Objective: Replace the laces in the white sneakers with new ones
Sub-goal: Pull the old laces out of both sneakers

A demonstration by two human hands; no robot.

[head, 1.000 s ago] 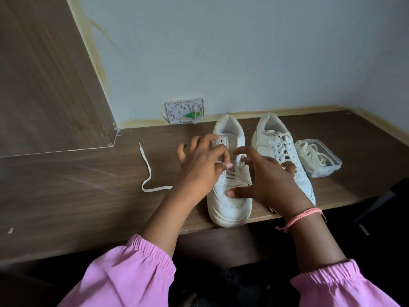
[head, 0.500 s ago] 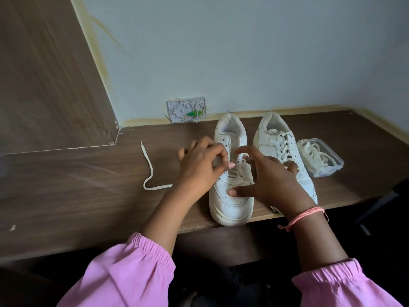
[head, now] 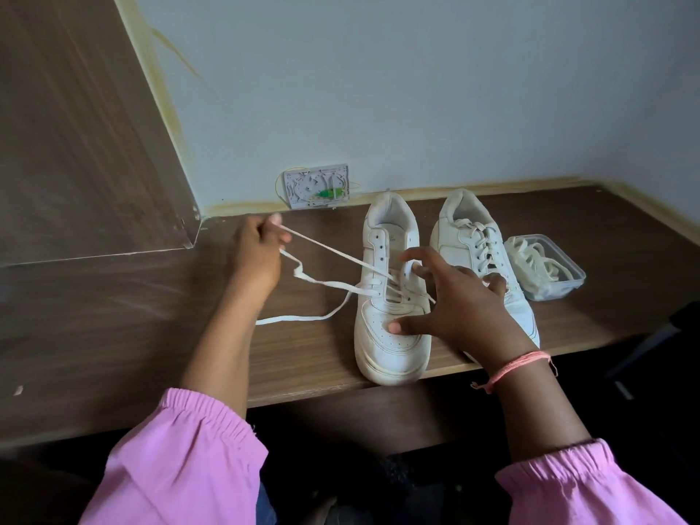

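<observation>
Now, head view. My left hand (head: 257, 255) sits at about 9 o'clock from the near sneaker (head: 390, 297), fingers curled around the lace (head: 333, 255), which runs taut from that fist across the desk (head: 113, 327) to the sneaker's lower eyelets. A second stretch of the same lace leaves the eyelets and lies slack on the desk, its end trailing toward 7 o'clock of the shoe. My right hand (head: 462, 308) rests spread on the near sneaker: fingers apart, thumb pressed on the toe box, index finger at the tongue. It clamps nothing. The upper eyelets of this sneaker are bare. The second sneaker (head: 477, 252) stands just beside it at 3 o'clock, fully laced. Beyond that, at 3 o'clock again, a clear plastic tub (head: 568, 286) holds a bundle of pale laces (head: 538, 259). A small wall plate (head: 316, 186) sits at 11 o'clock, against the wall.
</observation>
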